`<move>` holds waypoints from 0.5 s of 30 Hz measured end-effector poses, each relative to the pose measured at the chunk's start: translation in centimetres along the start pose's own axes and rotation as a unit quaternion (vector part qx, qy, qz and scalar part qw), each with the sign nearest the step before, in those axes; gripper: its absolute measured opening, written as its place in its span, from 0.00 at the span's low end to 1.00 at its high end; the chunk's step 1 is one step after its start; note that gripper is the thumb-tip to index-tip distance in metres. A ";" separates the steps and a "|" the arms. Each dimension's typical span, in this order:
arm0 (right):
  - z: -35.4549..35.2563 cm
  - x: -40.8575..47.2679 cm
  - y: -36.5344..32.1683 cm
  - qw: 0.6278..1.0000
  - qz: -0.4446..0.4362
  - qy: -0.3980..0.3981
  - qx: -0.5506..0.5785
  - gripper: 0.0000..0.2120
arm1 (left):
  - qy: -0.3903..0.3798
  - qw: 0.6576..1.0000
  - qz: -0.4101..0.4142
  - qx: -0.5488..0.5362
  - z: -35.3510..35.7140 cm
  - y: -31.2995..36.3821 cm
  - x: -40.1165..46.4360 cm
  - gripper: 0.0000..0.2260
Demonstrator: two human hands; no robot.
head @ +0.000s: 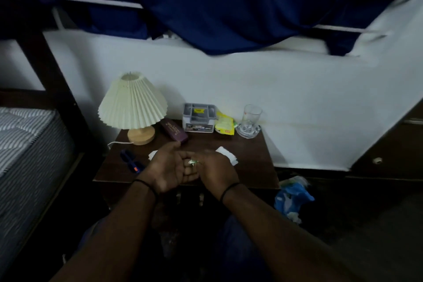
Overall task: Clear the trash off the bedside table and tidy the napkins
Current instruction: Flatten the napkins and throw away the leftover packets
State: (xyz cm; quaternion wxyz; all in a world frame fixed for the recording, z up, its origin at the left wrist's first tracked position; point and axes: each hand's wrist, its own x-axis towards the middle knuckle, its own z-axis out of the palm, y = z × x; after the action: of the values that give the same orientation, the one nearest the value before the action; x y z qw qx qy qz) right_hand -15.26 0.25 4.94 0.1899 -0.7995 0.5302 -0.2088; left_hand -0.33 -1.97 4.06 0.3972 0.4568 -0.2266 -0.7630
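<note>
left hand (170,166): mine, palm up and cupped over the bedside table (249,151), fingers loosely curled, acting as a tray for the scrap.
right hand (216,168): mine, back to the camera, fingertips meeting the left fingers; looked like a narrow pinch on the scrap, but the fingers were mostly hidden, so I could not tell for sure.
scrap (193,162): small shiny bit of trash, green and silver, right between my two sets of fingertips; too small to tell what it was.
napkin right (226,155): white, flat on the table, just beyond my right knuckles, partly covered by them.
napkin left (153,154): white corner showing just beyond my left thumb side.
yellow packet (225,125): well beyond my fingers at the back of the table, beside the grey box (199,117) and the glass (251,117).
trash bag (291,194): blue, on the floor, down and to the right of my right wrist.
step, my read: gathering small trash into the left palm.
doing it well: keep the left palm level and cupped, close the fingers over the scrap before moving, carry it low to the bag, then come back for the packet and square the napkins.
risk: the scrap looked light and could slip between the fingers.
</note>
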 end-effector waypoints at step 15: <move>-3.1 0.0 7.8 0.998 0.022 0.053 -0.019 0.12 | 0.061 0.997 0.028 0.040 8.6 -2.9 6.8 0.12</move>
State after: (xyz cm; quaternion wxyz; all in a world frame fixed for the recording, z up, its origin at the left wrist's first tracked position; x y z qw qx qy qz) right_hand -22.94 -2.83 3.39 0.1505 -0.7790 0.5609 -0.2364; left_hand -10.87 -6.00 2.62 0.4131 0.5117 -0.2444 -0.7126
